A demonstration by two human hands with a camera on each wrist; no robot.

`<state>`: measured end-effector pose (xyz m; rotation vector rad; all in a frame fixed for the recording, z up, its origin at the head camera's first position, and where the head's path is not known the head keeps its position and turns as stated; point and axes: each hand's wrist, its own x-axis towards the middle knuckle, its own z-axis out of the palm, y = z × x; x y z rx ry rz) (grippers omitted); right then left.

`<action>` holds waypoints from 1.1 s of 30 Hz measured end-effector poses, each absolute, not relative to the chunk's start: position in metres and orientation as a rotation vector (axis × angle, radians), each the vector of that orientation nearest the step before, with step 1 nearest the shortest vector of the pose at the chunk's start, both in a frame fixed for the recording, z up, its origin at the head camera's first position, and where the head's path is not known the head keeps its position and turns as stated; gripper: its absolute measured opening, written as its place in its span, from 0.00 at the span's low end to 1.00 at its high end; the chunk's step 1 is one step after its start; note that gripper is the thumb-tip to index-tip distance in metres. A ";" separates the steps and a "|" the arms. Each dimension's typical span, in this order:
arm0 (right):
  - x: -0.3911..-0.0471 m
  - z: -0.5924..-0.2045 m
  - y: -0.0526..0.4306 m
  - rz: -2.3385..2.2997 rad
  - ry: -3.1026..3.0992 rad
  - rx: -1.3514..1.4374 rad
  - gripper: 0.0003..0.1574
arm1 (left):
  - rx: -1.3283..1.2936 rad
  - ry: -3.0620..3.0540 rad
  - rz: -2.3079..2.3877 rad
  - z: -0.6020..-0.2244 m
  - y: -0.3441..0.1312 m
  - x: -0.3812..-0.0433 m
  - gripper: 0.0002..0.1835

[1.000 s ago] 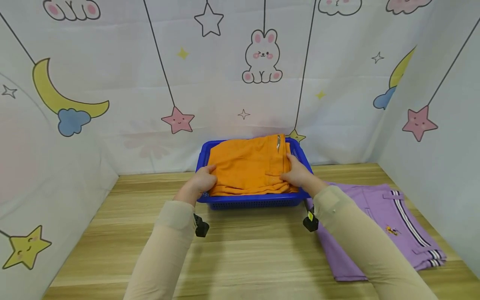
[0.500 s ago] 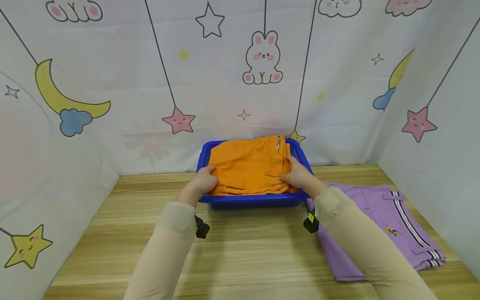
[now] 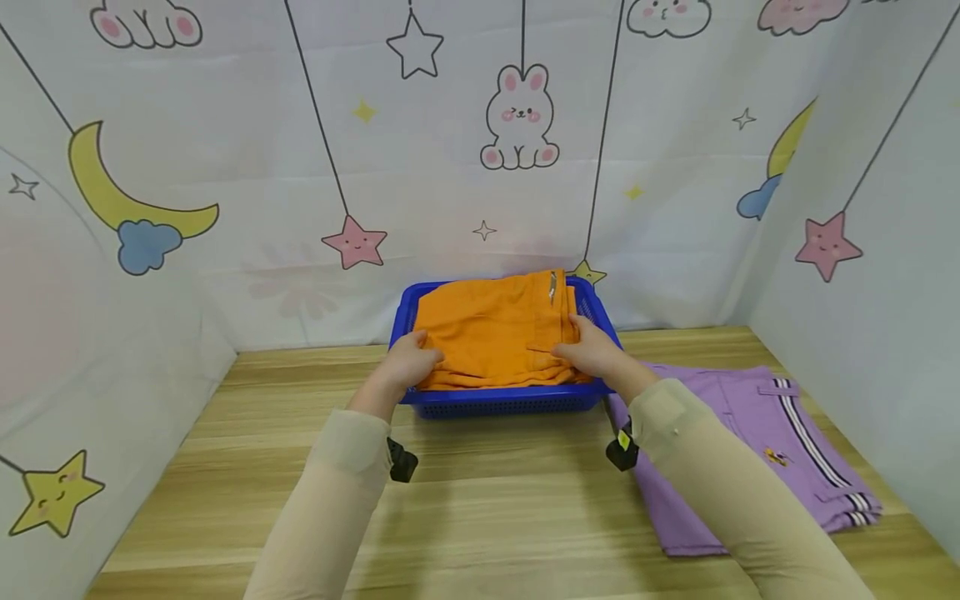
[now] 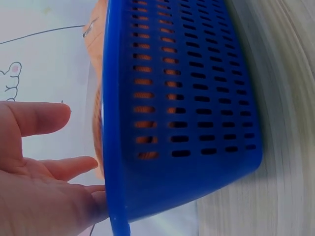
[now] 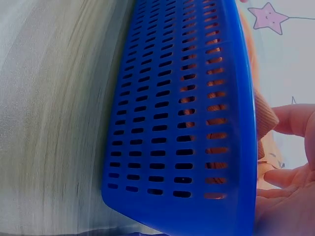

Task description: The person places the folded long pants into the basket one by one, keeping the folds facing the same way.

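Folded orange pants [image 3: 487, 329] lie in a blue plastic basket [image 3: 510, 398] against the back wall in the head view. My left hand [image 3: 405, 362] is at the basket's left side, its fingertips touching the pants' edge. In the left wrist view, the thumb and fingers of that hand [image 4: 44, 182] are spread apart beside the basket rim [image 4: 112, 123]. My right hand [image 3: 596, 350] reaches over the right side and rests on the pants. In the right wrist view, its separated fingers [image 5: 294, 120] touch a ribbed orange fold [image 5: 264, 115]. Some fingertips are hidden behind the rim.
A folded purple garment [image 3: 750, 417] with striped trim and a small embroidered motif lies on the wooden table [image 3: 480, 517] at the right, partly under my right forearm. White cloth walls [image 3: 435, 167] with cartoon prints enclose the table's back and sides.
My left hand has shifted slightly rightward over the pants, and my right hand slightly leftward. The head view has turned a little. The basket and purple garment stay in place.
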<state>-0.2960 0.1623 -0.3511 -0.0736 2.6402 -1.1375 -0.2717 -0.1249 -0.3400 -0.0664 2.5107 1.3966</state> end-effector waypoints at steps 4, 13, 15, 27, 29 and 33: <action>-0.294 -0.350 0.163 -1.138 2.640 -0.076 0.50 | -0.072 2.513 1.407 -0.340 -0.125 -0.269 0.37; -0.288 -0.345 0.164 -1.160 2.628 -0.106 0.49 | -0.069 2.530 1.440 -0.339 -0.124 -0.265 0.36; -0.287 -0.344 0.164 -1.162 2.627 -0.110 0.50 | -0.068 2.535 1.440 -0.339 -0.123 -0.264 0.36; -0.279 -0.342 0.168 -1.173 2.621 -0.124 0.48 | -0.051 2.569 1.446 -0.338 -0.119 -0.253 0.36; -0.277 -0.343 0.169 -1.176 2.614 -0.128 0.48 | -0.046 2.573 1.449 -0.338 -0.119 -0.250 0.36; -0.274 -0.344 0.169 -1.191 2.610 -0.136 0.48 | -0.033 2.580 1.466 -0.339 -0.118 -0.246 0.35</action>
